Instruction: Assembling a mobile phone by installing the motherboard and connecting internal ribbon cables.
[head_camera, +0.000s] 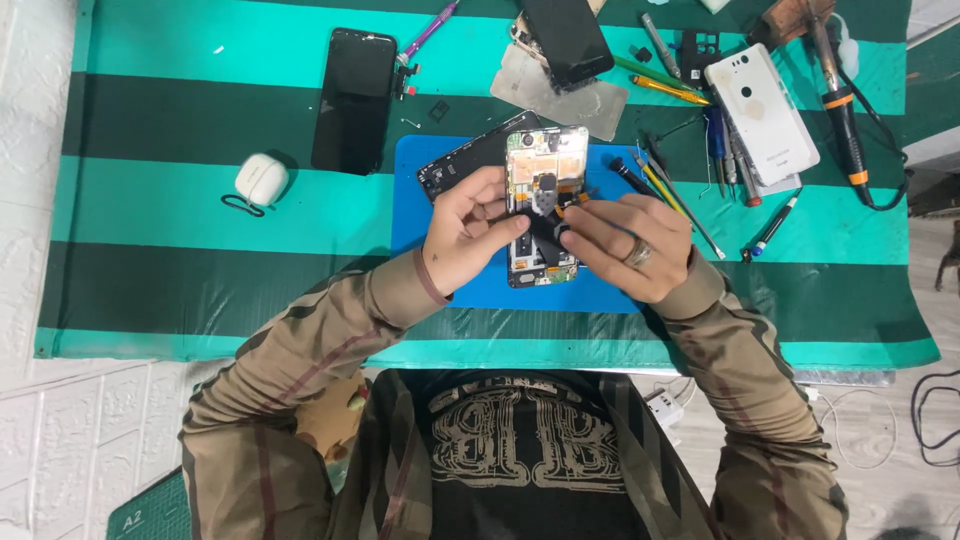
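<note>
Both hands are working on the opened phone (545, 205) on the blue mat (420, 190), left hand (468, 230) steadying it, right hand (625, 245) pinching a black strip (545, 238) over the board, white cover (762, 112) already lying aside, so reassembly's not done

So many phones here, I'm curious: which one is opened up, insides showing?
The opened phone on the blue mat, under both hands; the black phone and white phone lie closed.

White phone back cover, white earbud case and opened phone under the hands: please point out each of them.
White phone back cover (762, 112), head view, middle of its flat back.
White earbud case (261, 179), head view, centre of its lid.
Opened phone (546, 157), head view, exposed upper inside.
</note>
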